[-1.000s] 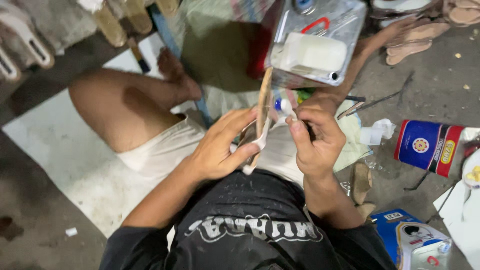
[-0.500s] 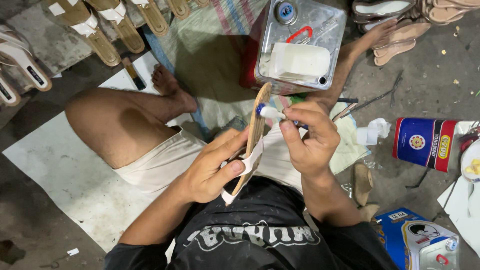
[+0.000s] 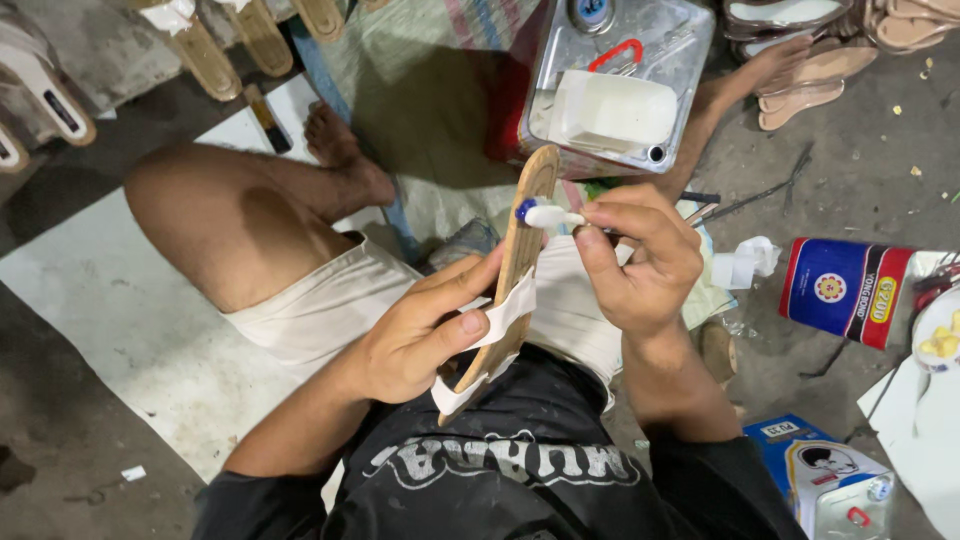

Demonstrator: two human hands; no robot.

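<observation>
At centre frame, the left hand [image 3: 415,340] grips a sandal sole [image 3: 505,275] on edge; the right hand [image 3: 640,265] pinches a small brush [image 3: 545,214] at its rim, mid-gluing. Next calls for steady strokes along the edge.

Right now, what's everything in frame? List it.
sandal sole: 1, tan with white strap, held on edge at centre
brush: 1, white with blue tip, touching the sole's upper part
metal can: 1, silver with red handle, top centre
white tub: 1, on the can
glue tin: 1, blue and red, lying at right
finished sandals: several, tan and white, top left
loose soles: several, tan, top right
hands: left hand grips the sole; right hand holds the brush
</observation>
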